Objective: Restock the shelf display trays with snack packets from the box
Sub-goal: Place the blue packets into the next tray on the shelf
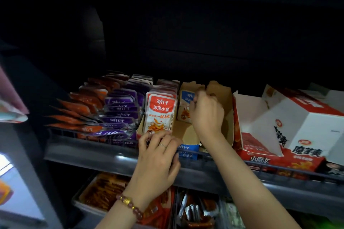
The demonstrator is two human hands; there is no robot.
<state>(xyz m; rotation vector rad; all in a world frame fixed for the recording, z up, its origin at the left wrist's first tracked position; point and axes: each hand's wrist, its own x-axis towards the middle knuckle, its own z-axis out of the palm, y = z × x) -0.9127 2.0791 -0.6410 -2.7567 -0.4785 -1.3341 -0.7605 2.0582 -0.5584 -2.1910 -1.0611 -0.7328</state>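
Shelf restock: both hands at the trays

Right hand fingers pinch the top edge of a glossy blue-label packet, upright at the back of the brown cardboard tray — bare tray floor under the wrist. Left hand fingers curl against the base of the front red-label packet — actual grip: cannot tell.

Likely a shop: dim shelves hold rows of branded snack packets

A grey metal shelf is stretching across the view. Deep shadow is covering the back panel above it. A pale patch is glowing at far left.
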